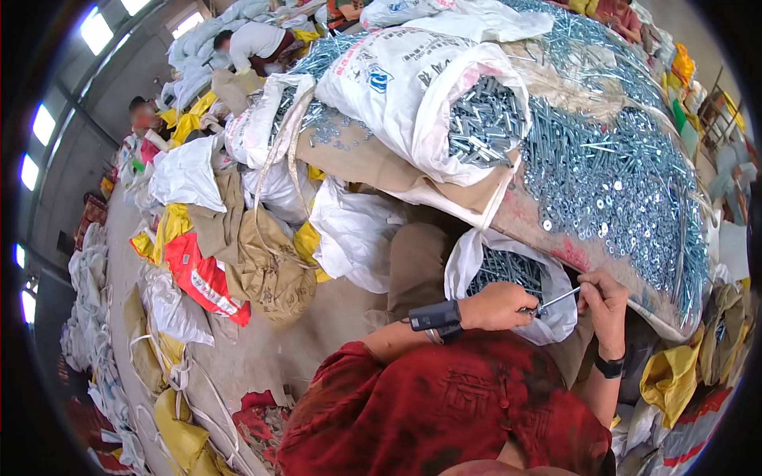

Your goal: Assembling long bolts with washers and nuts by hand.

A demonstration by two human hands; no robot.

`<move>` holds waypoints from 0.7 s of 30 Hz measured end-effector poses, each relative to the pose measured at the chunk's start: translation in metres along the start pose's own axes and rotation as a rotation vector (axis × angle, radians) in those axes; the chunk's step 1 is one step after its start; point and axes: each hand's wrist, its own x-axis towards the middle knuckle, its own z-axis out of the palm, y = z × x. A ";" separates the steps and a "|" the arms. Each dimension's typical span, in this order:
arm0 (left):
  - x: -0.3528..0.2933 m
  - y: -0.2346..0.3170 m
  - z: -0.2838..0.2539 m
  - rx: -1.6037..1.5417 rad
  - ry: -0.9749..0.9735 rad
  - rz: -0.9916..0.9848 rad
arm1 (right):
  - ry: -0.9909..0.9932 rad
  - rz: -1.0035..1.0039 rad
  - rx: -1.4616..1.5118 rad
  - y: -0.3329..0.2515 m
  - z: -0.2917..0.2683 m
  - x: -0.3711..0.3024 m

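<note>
Over an open white sack (565, 313), a long thin metal bolt (560, 299) spans the gap between my two hands. My left hand (498, 305) is closed around its left end, where a small metal piece shows at the fingers, too small to make out. The other end is pinched between the thumb and fingers of my right hand (605, 300), close to the table's edge. Inside the sack, right below my hands, lies a heap of long metal bolts (506, 270).
The table (528, 214) holds piles of bolts and washers (615, 208). A white sack (397, 79) spills metal sleeves (484, 119) at its edge. Empty-looking sacks (270, 270) lie to the left on the floor (270, 349). Other people (254, 47) are at the far side.
</note>
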 end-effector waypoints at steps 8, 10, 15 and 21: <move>0.002 -0.005 0.005 0.034 0.275 -0.055 | -0.073 0.119 0.442 0.016 0.031 -0.003; 0.004 -0.004 0.011 -0.061 0.299 -0.038 | -0.078 0.155 0.352 0.027 0.050 -0.005; 0.005 -0.002 0.009 -0.153 0.269 -0.009 | -0.093 -0.013 0.282 0.021 0.076 0.025; 0.006 -0.008 -0.019 -0.564 0.664 -0.243 | -0.074 -0.229 0.266 0.016 0.080 0.013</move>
